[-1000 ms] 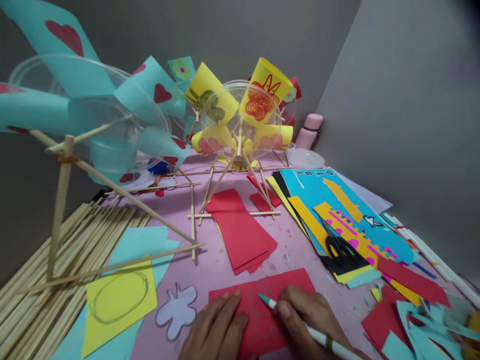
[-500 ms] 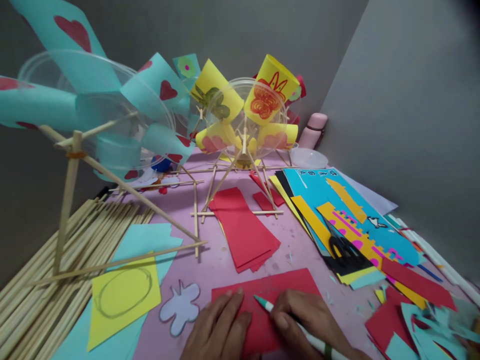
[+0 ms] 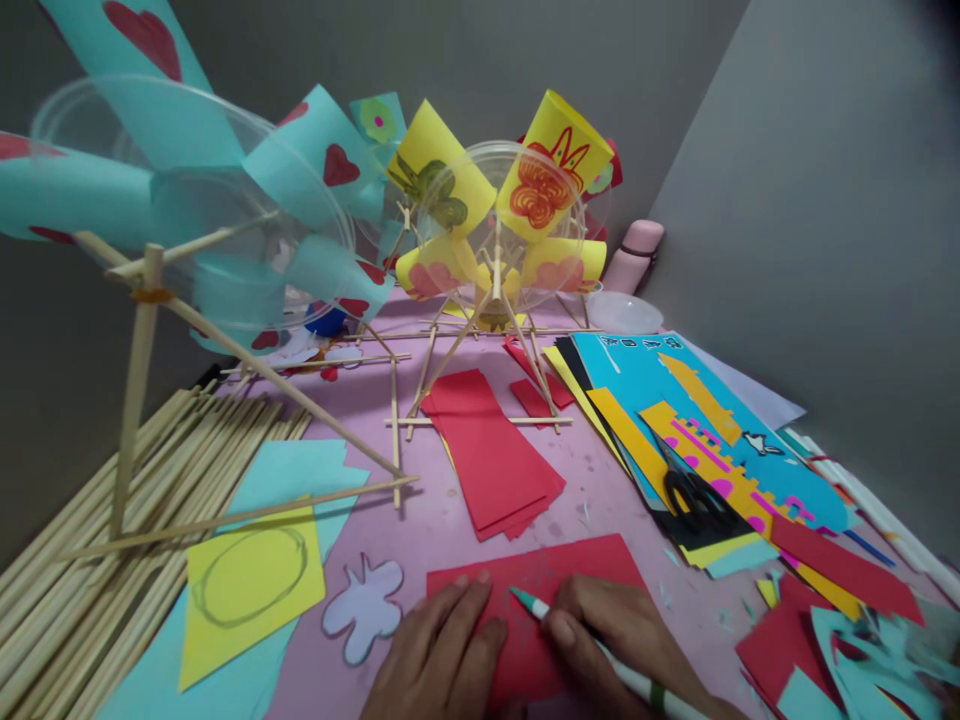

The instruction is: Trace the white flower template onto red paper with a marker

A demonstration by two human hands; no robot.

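Observation:
A sheet of red paper (image 3: 555,565) lies on the pink tabletop in front of me. My left hand (image 3: 442,650) rests flat on its left part, fingers stretched out. In my right hand (image 3: 615,640) is a white marker pen (image 3: 634,680) with a green tip, which points down at the red paper. Whether the tip touches the paper I cannot tell. Faint marks show on the sheet near the tip. Left of my left hand lies a pale purple butterfly-shaped cutout (image 3: 364,612). Beyond the red sheet is a stack of red paper strips (image 3: 495,455).
Stick-framed wheels with blue paper cups (image 3: 315,150) and yellow paper cups (image 3: 555,170) stand behind. Wooden sticks (image 3: 90,560) and a yellow sheet (image 3: 255,580) lie left. At right are black scissors (image 3: 697,495), a blue decorated sheet (image 3: 720,400) and paper scraps (image 3: 870,650).
The view has shifted slightly, so the background sits a little higher and further right. My hands, the marker pen and the red paper keep nearly the same arrangement.

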